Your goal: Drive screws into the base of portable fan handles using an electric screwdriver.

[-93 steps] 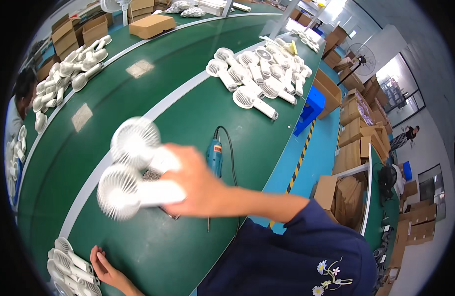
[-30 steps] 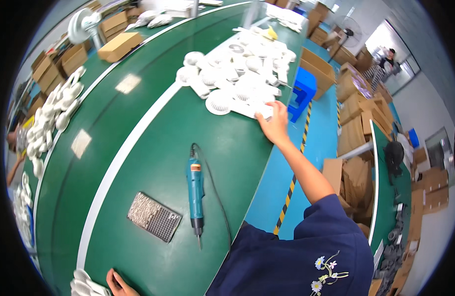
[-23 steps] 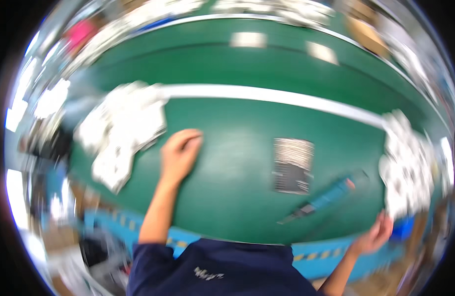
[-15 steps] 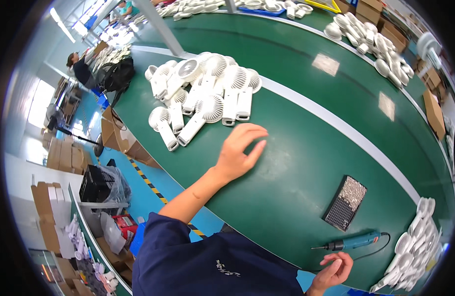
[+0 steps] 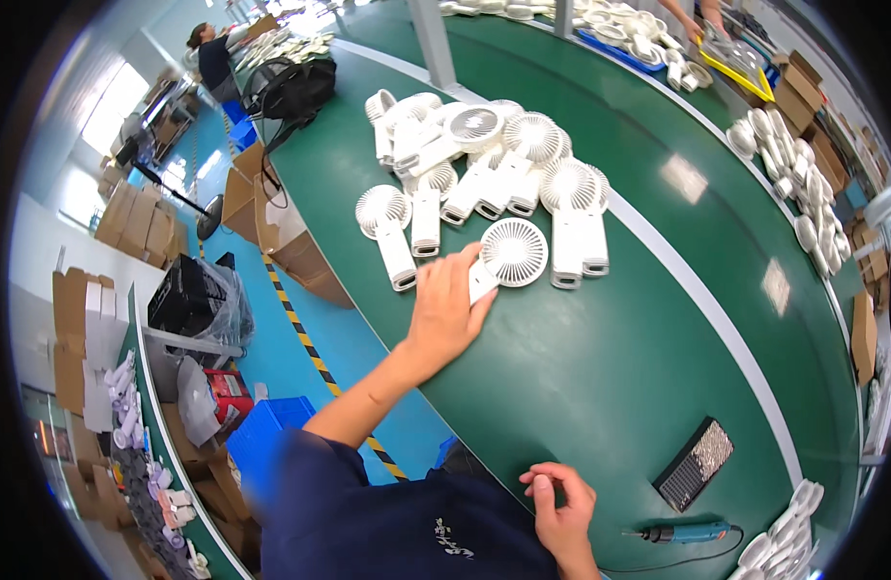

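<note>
My left hand [image 5: 443, 307] is closed round the handle of a white handheld fan [image 5: 515, 252] with a round ribbed head, low over the green bench. Just beyond it lies a pile of similar white fans [image 5: 484, 145], some stacked on others. My right hand [image 5: 563, 512] hovers at the bench's near edge, fingers loosely curled, thumb apart, nothing seen in it. To its right rests a teal electric screwdriver [image 5: 692, 533] with a dark cord. A black tray [image 5: 695, 466] of small metallic pieces, likely screws, lies beyond the screwdriver.
More white fans [image 5: 782, 537] are heaped at the lower right, others [image 5: 803, 184] along the far side. A metal post [image 5: 433, 43] rises behind the pile. A black bag [image 5: 292, 92] sits at the bench's left end. Across the bench, another person's hands [image 5: 701, 21] are at a yellow tray [image 5: 738, 72].
My left hand has gone from empty to gripping a fan beside the pile. My right hand has moved left, away from the screwdriver. The whole view has shifted.
</note>
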Available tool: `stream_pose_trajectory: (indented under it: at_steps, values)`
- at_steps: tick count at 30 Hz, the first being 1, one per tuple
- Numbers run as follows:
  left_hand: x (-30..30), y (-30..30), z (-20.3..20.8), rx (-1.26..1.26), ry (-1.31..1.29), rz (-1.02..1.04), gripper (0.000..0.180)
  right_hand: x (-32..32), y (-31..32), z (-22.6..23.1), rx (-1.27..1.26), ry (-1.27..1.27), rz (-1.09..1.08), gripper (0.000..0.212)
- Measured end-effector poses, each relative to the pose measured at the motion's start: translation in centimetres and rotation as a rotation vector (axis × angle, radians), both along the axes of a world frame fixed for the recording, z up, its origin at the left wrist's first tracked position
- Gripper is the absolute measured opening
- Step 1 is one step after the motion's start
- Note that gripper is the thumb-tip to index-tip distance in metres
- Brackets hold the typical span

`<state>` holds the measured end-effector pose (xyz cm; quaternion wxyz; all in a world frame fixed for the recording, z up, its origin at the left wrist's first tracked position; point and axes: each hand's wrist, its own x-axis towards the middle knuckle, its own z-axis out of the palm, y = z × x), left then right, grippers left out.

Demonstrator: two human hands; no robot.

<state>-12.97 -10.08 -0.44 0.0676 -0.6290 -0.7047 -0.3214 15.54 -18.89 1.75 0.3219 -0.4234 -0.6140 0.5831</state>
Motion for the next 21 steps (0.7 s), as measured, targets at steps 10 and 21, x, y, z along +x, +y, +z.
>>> stream_pose_trajectory:
  at_steps: [10,21]
  values:
    - [-9.2,-3.0,0.3,0.311,-0.300,0.684,0.038,-4.8,0.9,-1.6,0.021,-0.131,0.211,0.011]
    - [-10.5,0.6,-0.3,-0.311,-0.283,0.763,0.083,-4.9,1.6,-3.0,0.166,-0.123,0.156,0.007]
